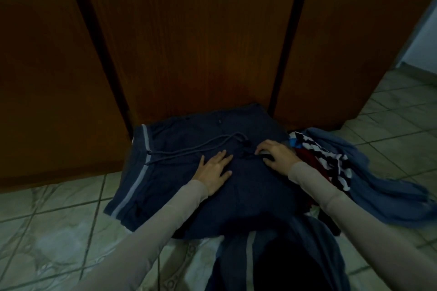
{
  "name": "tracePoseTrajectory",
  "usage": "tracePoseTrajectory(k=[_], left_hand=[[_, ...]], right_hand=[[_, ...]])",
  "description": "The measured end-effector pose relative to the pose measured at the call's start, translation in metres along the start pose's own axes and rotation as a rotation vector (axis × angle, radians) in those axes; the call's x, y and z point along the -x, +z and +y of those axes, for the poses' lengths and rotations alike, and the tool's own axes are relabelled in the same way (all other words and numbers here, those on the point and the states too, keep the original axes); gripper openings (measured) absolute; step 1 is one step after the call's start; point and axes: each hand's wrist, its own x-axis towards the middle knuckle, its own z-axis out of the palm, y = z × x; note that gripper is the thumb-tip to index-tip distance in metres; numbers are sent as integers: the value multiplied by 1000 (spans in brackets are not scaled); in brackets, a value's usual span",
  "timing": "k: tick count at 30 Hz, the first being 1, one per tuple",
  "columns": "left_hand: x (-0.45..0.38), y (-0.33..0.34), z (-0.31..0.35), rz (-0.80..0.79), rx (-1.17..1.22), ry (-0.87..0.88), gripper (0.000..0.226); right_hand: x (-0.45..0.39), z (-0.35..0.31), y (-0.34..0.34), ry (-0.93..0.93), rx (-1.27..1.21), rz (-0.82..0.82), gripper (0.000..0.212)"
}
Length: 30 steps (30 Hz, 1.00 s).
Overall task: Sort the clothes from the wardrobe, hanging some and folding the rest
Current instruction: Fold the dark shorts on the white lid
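Both hands (pixel 214 170) on navy shorts (pixel 189 172)

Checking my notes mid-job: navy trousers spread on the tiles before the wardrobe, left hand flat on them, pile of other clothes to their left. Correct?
One slip: the head view shows the pile of other clothes to the right of the navy trousers, not left. The left hand does lie flat on them.

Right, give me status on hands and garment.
Left hand flat on the dark navy drawstring shorts. Right hand curled at their drawstring. Mixed clothes pile alongside, right.
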Motion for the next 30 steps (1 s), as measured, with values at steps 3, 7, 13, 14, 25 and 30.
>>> tracePoseTrajectory(k=[3, 7, 13, 14, 25, 30], left_hand=[[7, 1, 5, -32, -37, 29, 59], [25, 6, 7, -119, -8, 68, 64], [55, 1, -5, -276, -79, 118, 104], [59, 1, -6, -302, -156, 131, 113], [58, -24, 0, -221, 8, 170, 54], [46, -50, -14, -155, 242, 58, 28]], right_hand=[[14, -8, -2, -26, 14, 7, 24], [31, -33, 6, -130, 7, -74, 31], [38, -59, 24, -163, 0, -198, 35], [39, -61, 24, -160, -28, -212, 36], [42, -62, 18, -52, -213, -284, 36], [37, -72, 7, 36, -357, -206, 69]])
